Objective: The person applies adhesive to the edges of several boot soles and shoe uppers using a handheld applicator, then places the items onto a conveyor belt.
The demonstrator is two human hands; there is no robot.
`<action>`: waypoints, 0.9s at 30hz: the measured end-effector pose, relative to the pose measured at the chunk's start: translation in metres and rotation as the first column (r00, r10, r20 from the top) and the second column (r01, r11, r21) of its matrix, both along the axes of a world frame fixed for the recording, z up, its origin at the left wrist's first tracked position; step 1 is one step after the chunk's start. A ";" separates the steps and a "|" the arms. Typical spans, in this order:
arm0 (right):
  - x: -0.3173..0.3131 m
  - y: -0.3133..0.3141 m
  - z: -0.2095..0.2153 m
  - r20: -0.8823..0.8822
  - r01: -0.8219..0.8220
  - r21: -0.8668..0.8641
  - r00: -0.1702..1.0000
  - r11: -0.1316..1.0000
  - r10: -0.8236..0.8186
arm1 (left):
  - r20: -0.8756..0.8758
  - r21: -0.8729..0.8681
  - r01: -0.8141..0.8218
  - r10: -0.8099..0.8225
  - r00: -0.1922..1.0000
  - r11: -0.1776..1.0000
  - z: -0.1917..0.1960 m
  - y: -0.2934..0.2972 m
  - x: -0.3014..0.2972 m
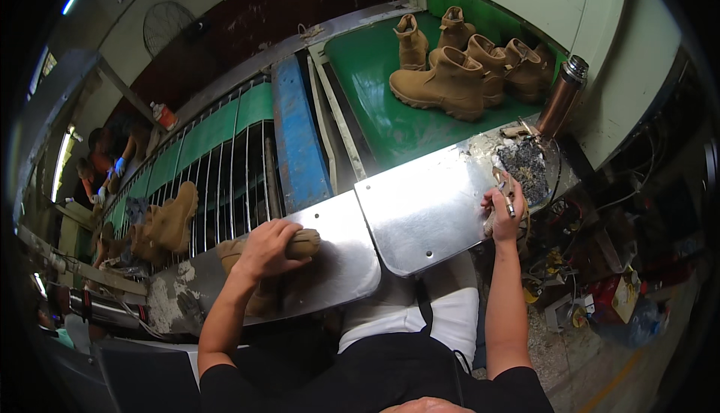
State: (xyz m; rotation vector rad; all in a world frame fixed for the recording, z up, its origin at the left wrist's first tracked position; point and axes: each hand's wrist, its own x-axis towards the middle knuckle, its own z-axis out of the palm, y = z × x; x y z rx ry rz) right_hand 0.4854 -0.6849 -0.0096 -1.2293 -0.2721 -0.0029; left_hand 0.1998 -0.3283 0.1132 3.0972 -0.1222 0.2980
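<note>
One tan boot point(304, 243) lies on the left metal plate point(343, 263) in front of the person, under the left hand point(268, 249), which is cupped over it from above with the fingers curled down its near side and the palm hiding much of its middle. What shows of the boot is a rounded, blunt end on the right, matt sandy brown, with a ridged edge running along its top; more tan material shows to the left of the wrist and below the hand, though how these parts join cannot be made out. The boot seems to lie over rather than stand upright. The right hand point(504, 222) is raised by the far right corner of the neighbouring metal plate point(412, 203), its fingers closed around a slim metallic tool point(511, 207), held much like a pen; the tool's working end is too small to tell. Just beyond that hand is a dark, rough patch point(526, 164), and a copper-coloured flask point(561, 99) with a silvery lid stands tilted behind it. Several more boots point(442, 85) of the same sandy colour stand grouped on a glossy green surface point(364, 75), with thick, lugged soles on the nearest. Other tan boots point(171, 222) sit by the barred rack on the left.
</note>
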 end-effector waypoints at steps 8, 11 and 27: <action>0.006 0.000 -0.017 0.069 0.261 0.042 0.962 0.965 -0.263 | 0.619 -0.654 0.077 0.474 0.626 0.752 0.043 -0.008 -0.066; 0.015 0.001 -0.024 -0.046 0.369 0.109 0.929 0.923 -0.366 | 0.657 -0.671 0.246 0.406 0.635 0.700 0.025 0.010 -0.059; -0.151 0.056 0.063 0.088 -0.573 -0.033 0.814 0.819 0.574 | 0.443 -0.803 0.286 0.203 0.873 0.524 0.049 -0.007 0.033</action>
